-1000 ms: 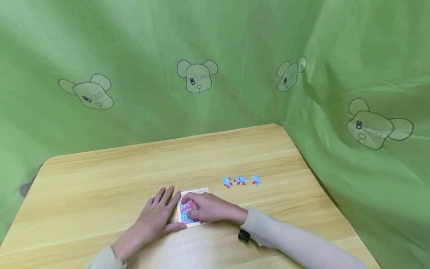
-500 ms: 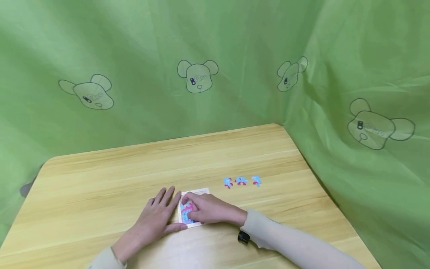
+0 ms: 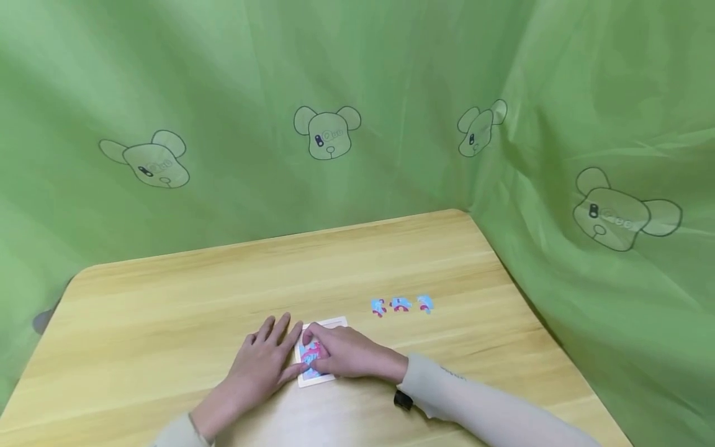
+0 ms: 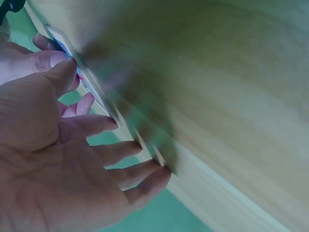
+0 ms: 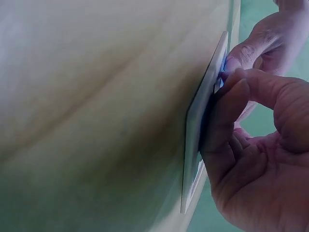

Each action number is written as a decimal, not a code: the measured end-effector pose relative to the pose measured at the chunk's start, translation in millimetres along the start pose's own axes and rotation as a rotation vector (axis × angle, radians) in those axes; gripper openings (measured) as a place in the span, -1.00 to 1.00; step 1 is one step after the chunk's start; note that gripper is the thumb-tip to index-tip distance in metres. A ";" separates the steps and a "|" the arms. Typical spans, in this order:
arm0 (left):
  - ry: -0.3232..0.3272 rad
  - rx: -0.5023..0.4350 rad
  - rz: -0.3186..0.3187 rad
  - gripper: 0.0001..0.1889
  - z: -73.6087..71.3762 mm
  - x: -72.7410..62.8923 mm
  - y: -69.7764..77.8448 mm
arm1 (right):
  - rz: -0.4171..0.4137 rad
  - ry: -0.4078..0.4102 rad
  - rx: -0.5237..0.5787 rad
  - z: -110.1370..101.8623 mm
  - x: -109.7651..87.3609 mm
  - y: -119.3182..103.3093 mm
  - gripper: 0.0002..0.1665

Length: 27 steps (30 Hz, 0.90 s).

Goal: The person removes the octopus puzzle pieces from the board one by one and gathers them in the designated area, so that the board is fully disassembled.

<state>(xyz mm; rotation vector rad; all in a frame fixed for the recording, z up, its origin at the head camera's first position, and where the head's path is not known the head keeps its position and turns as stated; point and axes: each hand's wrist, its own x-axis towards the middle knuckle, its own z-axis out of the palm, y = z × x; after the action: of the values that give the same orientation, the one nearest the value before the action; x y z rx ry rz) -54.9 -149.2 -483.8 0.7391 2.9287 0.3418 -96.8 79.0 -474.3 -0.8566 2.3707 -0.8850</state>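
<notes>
A small jigsaw puzzle in a white-edged tray [image 3: 333,322] lies near the table's front, with blue and pink pieces [image 3: 310,354] inside. My left hand [image 3: 256,359] rests beside its left edge, fingers spread and straight. The left thumb [image 4: 62,72] reaches over the rim onto the puzzle. Above the tray is my right hand [image 3: 353,351], index finger bent and thumb drawn in, pinching at a puzzle piece that the fingers largely hide. In the right wrist view, the right fingertips [image 5: 239,77] meet at a blue edge, close to the left thumb. Much of the tray's right side is covered.
Three loose blue and dark pink puzzle pieces [image 3: 400,304] lie in a row behind and right of the tray. The wooden table [image 3: 223,279] has green cloth [image 3: 391,180] hanging behind it and along its right side. A small black device [image 3: 403,400] sits under the right cuff.
The left thumb has moved from the tray's near corner up onto the puzzle. My right hand has shifted very little, and the loose pieces keep their places. The view has tilted slightly.
</notes>
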 end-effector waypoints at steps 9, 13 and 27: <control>0.034 0.021 0.016 -0.18 0.9 0.2 -0.5 | 0.011 -0.005 0.079 2.7 1.6 2.0 -0.61; 0.029 0.020 0.014 -0.18 -0.5 -0.3 -0.9 | 0.022 -0.003 0.093 3.7 3.9 3.7 -0.61; 0.024 0.021 0.003 -0.18 1.5 -0.9 0.2 | 0.085 0.009 0.215 3.2 4.1 7.4 -0.69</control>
<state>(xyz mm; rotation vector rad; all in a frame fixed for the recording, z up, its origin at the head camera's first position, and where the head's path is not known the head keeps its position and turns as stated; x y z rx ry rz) -53.8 -149.2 -485.1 0.7475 2.9583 0.3232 -100.6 79.3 -482.5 -0.6629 2.2506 -1.0865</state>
